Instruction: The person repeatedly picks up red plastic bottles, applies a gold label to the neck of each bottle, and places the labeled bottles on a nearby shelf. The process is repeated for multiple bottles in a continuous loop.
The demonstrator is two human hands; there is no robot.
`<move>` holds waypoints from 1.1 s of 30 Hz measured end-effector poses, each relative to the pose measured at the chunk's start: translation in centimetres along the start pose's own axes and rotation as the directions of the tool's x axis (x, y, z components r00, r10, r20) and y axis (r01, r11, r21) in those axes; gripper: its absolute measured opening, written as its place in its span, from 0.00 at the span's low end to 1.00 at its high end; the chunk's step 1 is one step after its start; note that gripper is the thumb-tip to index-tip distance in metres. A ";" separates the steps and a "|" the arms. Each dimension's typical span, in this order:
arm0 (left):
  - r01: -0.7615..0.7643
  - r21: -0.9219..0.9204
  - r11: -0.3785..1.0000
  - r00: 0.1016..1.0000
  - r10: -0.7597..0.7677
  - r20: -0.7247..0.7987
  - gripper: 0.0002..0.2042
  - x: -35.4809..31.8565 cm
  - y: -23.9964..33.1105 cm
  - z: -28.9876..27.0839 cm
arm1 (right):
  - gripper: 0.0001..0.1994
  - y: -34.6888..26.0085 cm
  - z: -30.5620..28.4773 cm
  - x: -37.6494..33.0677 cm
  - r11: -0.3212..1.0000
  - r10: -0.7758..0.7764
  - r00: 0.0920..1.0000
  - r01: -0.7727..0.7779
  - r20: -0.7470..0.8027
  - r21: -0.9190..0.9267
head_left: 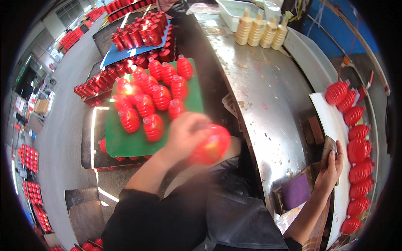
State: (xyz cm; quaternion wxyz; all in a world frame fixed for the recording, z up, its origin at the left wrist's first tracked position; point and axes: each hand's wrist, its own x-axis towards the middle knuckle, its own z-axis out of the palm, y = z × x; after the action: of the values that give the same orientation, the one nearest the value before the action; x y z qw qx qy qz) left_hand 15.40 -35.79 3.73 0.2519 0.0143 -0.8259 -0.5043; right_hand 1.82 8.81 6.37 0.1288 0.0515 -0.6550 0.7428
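Note:
My left hand grips a red ribbed plastic bottle, blurred by motion, just right of a green tray. Several more red bottles stand on that tray. My right hand rests with fingers spread on a small brown block at the edge of a white conveyor belt. A line of red bottles lies along the belt to the right of that hand.
A curved steel table runs between tray and belt, with several cream bottles and a white tub at its far end. A purple pad lies near my right wrist. Racks of red bottles stand behind the tray.

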 end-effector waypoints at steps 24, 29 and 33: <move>0.752 0.330 0.570 0.504 -0.176 -0.845 0.18 -11.8 -33.1 -33.9 | 0.21 2.7 -5.7 4.1 0.888 0.459 0.873 -0.456 -0.167 0.054; 0.780 0.270 0.565 0.554 -0.421 -0.718 0.23 -9.7 -34.2 -35.2 | 0.16 0.9 -5.2 2.0 0.865 0.475 0.857 -0.496 -0.199 -0.072; 0.677 0.461 0.574 0.673 -0.230 -0.703 0.18 -7.2 -30.5 -33.4 | 0.10 -2.0 -7.1 2.7 0.843 0.450 0.835 -0.514 -0.316 -0.157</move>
State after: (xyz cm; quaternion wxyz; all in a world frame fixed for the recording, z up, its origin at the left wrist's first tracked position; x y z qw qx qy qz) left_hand 28.99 -76.35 -12.65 0.3156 0.4811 -0.7985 -0.1770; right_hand 0.44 16.42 8.01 0.0283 -0.2326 -0.7065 0.6678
